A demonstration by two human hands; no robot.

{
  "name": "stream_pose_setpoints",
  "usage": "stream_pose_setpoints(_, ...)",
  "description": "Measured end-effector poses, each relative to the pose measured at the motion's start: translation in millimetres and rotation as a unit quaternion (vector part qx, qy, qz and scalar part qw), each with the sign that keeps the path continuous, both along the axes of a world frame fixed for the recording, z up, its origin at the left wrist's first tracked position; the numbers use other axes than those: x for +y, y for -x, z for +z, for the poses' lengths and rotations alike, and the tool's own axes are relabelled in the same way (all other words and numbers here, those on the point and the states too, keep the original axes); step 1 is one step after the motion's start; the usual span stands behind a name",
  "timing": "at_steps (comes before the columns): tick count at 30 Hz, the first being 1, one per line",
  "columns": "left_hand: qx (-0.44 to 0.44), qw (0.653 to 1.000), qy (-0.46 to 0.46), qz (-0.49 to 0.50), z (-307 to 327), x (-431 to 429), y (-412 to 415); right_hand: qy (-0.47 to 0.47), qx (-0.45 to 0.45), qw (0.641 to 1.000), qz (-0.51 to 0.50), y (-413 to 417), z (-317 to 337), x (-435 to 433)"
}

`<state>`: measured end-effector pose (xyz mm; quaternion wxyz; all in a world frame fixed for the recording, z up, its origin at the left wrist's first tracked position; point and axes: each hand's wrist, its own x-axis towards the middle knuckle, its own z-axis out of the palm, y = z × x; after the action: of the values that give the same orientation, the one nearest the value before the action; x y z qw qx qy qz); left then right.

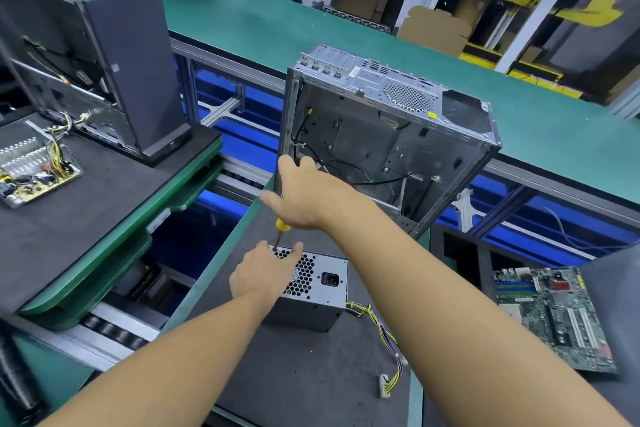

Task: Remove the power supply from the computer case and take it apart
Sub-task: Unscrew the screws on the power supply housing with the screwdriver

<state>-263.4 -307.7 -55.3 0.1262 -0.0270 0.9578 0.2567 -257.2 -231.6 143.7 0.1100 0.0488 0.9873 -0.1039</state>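
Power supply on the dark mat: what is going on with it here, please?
The power supply is out of the empty case and stands on the dark mat in front of it. The left hand holds its top corner, and the right hand holds a yellow-handled screwdriver with the tip at that corner. The cover is still on.

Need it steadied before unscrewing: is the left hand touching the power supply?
Touching. Head view shows the left hand holding the power supply's corner, thumb lying on its top face.
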Motion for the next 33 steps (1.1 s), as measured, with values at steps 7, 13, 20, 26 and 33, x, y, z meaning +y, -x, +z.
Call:
stream_pose_setpoints(7, -0.136, 0.981, -0.131, -0.051, -5, -24, 16, 0.033, -0.044, 0.996, 0.070, 10, 8, -2)
stream_pose_setpoints(13, -0.157, 0.968, -0.171, -0.097, -4, -33, 19, -0.025, -0.012, 1.000, 0.010, 16, 4, -9)
stream_pose_setpoints(20, -0.180, 0.951, -0.212, -0.133, -2, -36, 20, 0.008, -0.064, 0.997, 0.051, 22, 15, -8)
stream_pose_setpoints(26, -0.241, 0.929, -0.231, -0.157, -11, -35, 31, -0.083, -0.011, 0.996, -0.030, 18, 5, -10)
stream_pose_setpoints(33, -0.272, 0.885, -0.223, -0.304, -3, -58, 63, -0.058, -0.088, 0.994, -0.011, 16, 14, -7)
